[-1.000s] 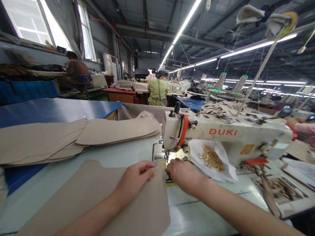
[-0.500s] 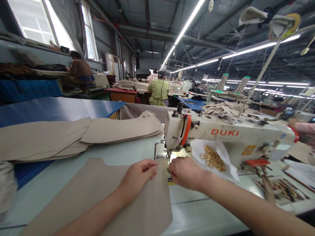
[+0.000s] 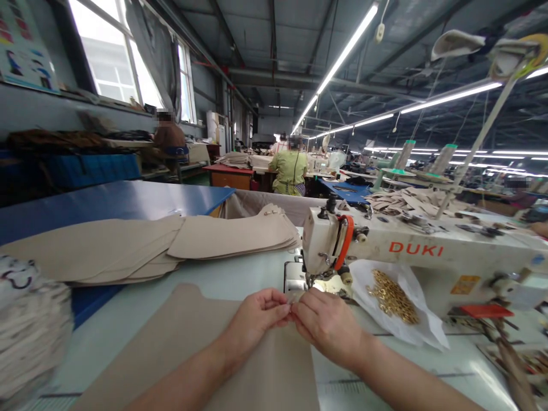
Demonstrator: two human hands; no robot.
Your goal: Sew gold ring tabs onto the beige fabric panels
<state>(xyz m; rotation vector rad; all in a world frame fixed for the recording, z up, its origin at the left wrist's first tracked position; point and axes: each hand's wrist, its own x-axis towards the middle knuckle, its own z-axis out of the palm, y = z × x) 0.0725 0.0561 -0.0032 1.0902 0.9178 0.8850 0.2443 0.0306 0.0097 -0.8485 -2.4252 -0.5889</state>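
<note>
A flat beige fabric panel [image 3: 205, 337] with a notched upper edge lies on the pale table, in front of the sewing machine [image 3: 368, 240] marked DUKI. My left hand [image 3: 257, 317] is closed at the panel's far edge, thumb and fingers pinched together. Touching it from the other side, my right hand [image 3: 331, 325] is pinched at the same edge. Their fingertips meet just in front of the machine's needle area [image 3: 312, 279]; anything small between them is hidden. Right of the needle, small gold metal pieces [image 3: 391, 299] lie heaped on a white sheet [image 3: 428, 325].
A stack of beige cut pieces [image 3: 231, 231] lies behind the panel, partly over a blue table [image 3: 128, 197]. A bundle of light cloth [image 3: 32, 337] sits at left. A parts tray [image 3: 526, 365] is at the right edge. Other people [image 3: 289, 171] sit farther back.
My right hand has left the needle area and come against my left fingertips at the panel's edge. The camera view has shifted left, so the surroundings appear farther right and slightly lower.
</note>
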